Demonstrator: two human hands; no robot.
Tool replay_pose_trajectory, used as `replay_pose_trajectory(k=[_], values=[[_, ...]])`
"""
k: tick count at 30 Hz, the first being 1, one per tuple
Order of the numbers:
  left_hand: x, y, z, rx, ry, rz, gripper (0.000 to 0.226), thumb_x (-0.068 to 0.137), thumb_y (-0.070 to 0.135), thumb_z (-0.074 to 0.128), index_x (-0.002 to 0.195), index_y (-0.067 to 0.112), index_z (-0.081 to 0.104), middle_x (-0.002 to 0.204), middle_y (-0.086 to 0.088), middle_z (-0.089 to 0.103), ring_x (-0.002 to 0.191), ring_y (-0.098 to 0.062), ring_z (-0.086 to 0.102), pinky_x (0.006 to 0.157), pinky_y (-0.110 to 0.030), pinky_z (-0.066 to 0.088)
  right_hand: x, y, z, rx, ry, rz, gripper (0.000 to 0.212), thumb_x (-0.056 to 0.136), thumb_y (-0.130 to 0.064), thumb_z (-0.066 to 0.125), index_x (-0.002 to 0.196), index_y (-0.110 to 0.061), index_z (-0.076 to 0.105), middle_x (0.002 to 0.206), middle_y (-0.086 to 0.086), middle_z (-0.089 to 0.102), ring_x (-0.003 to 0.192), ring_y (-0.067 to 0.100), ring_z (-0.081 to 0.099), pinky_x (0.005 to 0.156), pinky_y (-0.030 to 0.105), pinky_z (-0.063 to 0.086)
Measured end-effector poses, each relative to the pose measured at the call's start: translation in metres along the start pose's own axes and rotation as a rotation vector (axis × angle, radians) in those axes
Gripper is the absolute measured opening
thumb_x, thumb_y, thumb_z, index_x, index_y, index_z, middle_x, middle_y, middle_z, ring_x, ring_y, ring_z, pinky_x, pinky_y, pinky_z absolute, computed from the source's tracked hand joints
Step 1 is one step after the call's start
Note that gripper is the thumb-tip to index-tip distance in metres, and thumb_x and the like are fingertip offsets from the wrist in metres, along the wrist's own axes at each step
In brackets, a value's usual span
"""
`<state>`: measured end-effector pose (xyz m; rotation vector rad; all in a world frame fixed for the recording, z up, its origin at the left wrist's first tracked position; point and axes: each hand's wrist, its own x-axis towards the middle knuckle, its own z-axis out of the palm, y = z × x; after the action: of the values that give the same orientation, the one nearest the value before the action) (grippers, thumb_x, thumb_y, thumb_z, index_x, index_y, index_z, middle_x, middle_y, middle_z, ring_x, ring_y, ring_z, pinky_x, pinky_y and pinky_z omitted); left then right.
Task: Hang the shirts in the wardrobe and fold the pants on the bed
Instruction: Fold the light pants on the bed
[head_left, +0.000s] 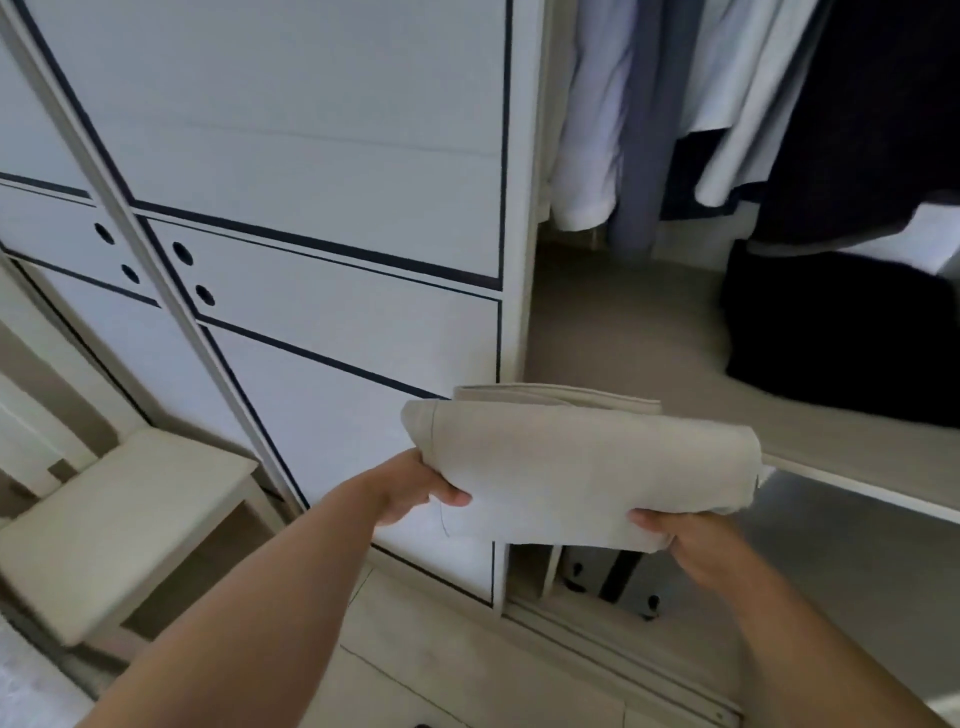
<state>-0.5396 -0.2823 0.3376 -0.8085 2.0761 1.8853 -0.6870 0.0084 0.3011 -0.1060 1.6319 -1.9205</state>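
Pants of beige cloth (582, 467), folded into a flat bundle, lay level before the open white wardrobe (311, 156), my left hand (410, 491) pinching their left edge and my right hand (691, 540) curled round the right corner, probably so the folds wouldn't spill before reaching the grey shelf (623, 332).

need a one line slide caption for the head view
Left hand and right hand hold folded beige pants in front of the wardrobe shelf, below hanging shirts.
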Motion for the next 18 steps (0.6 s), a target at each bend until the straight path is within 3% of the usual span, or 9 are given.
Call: replay_pose_trajectory(k=[5, 8, 12, 18], values=[[0.024, 0.03, 0.057, 0.042, -0.06, 0.017, 0.066, 0.07, -0.005, 0.073, 0.129, 0.014, 0.049, 0.126, -0.008, 0.055, 0.123, -0.029, 0.045, 0.111, -0.045, 0.032, -0.011, -0.009, -0.057, 0.083, 0.073, -0.029, 0.048, 0.062, 0.011, 0.067, 0.102, -0.015, 0.063, 0.091, -0.007, 0.074, 0.096, 0.015, 0.061, 0.088, 0.036, 0.046], [0.036, 0.048, 0.08, 0.062, -0.072, 0.019, 0.071, 0.07, -0.006, 0.074, 0.132, 0.013, 0.046, 0.128, -0.01, 0.053, 0.125, -0.032, 0.042, 0.112, -0.05, 0.031, -0.016, -0.016, -0.08, 0.103, 0.087, -0.05, 0.045, 0.066, 0.012, 0.065, 0.103, -0.014, 0.064, 0.092, -0.007, 0.073, 0.094, 0.014, 0.064, 0.087, 0.036, 0.048], [0.052, 0.071, 0.103, 0.056, -0.109, 0.047, 0.067, 0.072, -0.008, 0.072, 0.13, 0.015, 0.046, 0.127, -0.009, 0.053, 0.127, -0.033, 0.041, 0.112, -0.053, 0.029, -0.021, -0.029, -0.1, 0.141, 0.098, -0.06, 0.052, 0.059, 0.004, 0.07, 0.11, -0.009, 0.062, 0.109, 0.004, 0.068, 0.102, 0.02, 0.062, 0.092, 0.041, 0.046], [0.073, 0.111, 0.129, 0.058, -0.236, 0.118, 0.053, 0.072, 0.01, 0.076, 0.116, 0.025, 0.05, 0.118, -0.001, 0.06, 0.113, -0.021, 0.053, 0.108, -0.048, 0.035, -0.018, -0.048, -0.129, 0.184, 0.149, -0.067, 0.059, 0.063, -0.002, 0.07, 0.121, -0.005, 0.058, 0.121, 0.009, 0.063, 0.113, 0.027, 0.057, 0.103, 0.045, 0.04]])
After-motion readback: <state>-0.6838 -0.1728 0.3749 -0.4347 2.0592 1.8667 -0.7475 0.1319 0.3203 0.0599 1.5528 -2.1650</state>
